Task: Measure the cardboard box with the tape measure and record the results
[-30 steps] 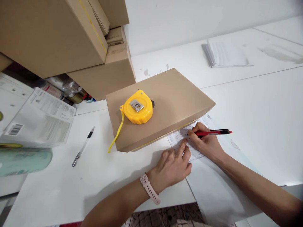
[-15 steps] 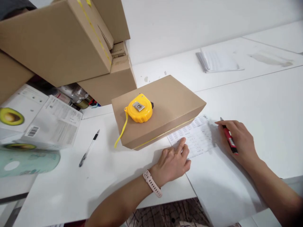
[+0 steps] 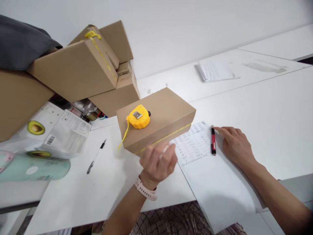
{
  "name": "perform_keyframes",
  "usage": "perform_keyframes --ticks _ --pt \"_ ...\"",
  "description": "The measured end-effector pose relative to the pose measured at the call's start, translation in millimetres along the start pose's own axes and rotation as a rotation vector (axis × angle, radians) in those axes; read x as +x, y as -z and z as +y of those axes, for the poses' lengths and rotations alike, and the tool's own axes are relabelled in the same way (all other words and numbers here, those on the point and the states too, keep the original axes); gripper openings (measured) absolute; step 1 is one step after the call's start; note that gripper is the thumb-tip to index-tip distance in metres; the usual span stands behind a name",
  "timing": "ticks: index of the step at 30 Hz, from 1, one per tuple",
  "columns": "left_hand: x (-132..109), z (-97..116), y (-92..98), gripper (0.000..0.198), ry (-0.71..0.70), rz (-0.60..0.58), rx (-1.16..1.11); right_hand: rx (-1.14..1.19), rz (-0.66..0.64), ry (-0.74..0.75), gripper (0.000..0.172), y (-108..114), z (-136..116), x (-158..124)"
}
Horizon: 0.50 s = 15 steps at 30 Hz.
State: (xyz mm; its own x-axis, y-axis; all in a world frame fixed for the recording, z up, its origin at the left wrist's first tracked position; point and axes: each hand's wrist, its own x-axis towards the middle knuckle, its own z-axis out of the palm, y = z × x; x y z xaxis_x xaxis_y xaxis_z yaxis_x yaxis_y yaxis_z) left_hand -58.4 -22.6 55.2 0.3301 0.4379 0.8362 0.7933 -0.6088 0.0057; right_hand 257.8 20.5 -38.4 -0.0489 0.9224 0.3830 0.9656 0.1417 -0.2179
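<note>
My left hand [image 3: 158,161], with a pale pink wristband [image 3: 146,189], is raised in front of the cardboard box [image 3: 168,104]. Its fingers are curled closed, and a small whitish thing shows between them, too blurred to name. A yellow tape measure [image 3: 140,117] rests on top of the box, its strap hanging over the side. Over the long white sheet, my right hand [image 3: 236,143] lies open, index finger stretched to the tip of a red-and-black pen [image 3: 213,142]. That pen lies on the printed paper [image 3: 193,147].
A clear pen with a black grip [image 3: 96,156] lies on the white table at left. Behind it stand avocado-printed cartons [image 3: 65,133] and stacked cardboard boxes [image 3: 80,67]. A stack of papers [image 3: 217,71] sits by the wall. A dark-clad person's part [image 3: 24,44] shows at upper left.
My right hand has put the red-and-black pen down on the paper. My left hand has lifted off the sheet, moved left and curled closed. The view has shifted slightly.
</note>
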Motion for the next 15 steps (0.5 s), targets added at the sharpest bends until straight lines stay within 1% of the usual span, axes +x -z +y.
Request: perform_keyframes --ticks 1,2,3,4,7,8,9,10,11,13,15 --pt "12 -5 6.9 0.034 0.06 0.094 0.051 -0.003 0.008 0.002 0.053 -1 0 0" --pt "25 -11 12.6 0.037 0.128 0.144 0.099 -0.004 0.018 0.002 0.052 -1 0 -1" --pt "36 -18 17.1 0.039 0.207 0.139 0.134 -0.001 0.03 0.001 0.05 -2 1 -1" --pt "47 -24 20.1 0.042 0.288 0.095 0.155 0.006 0.04 0.003 0.049 -2 1 -2" --pt "66 -45 22.1 0.058 0.518 -0.134 0.114 0.051 0.063 0.016 0.044 -2 1 -2" --pt "68 -51 21.0 0.061 0.573 -0.195 0.082 0.069 0.064 0.02 0.043 -2 1 -2" --pt "69 -56 19.7 0.063 0.612 -0.23 0.052 0.09 0.064 0.015 0.043 -1 0 -2" --pt "68 -59 18.6 0.065 0.637 -0.235 0.027 0.109 0.07 -0.002 0.041 1 -2 -2" --pt "67 -61 18.0 0.066 0.655 -0.215 0.0 0.128 0.093 -0.031 0.04 5 -4 -2" --pt "65 -58 20.2 0.071 0.7 -0.14 -0.106 0.176 0.185 -0.096 0.035 17 -12 -2" --pt "62 -49 27.4 0.075 0.786 -0.096 -0.347 0.287 0.275 -0.147 0.031 36 -26 -1"
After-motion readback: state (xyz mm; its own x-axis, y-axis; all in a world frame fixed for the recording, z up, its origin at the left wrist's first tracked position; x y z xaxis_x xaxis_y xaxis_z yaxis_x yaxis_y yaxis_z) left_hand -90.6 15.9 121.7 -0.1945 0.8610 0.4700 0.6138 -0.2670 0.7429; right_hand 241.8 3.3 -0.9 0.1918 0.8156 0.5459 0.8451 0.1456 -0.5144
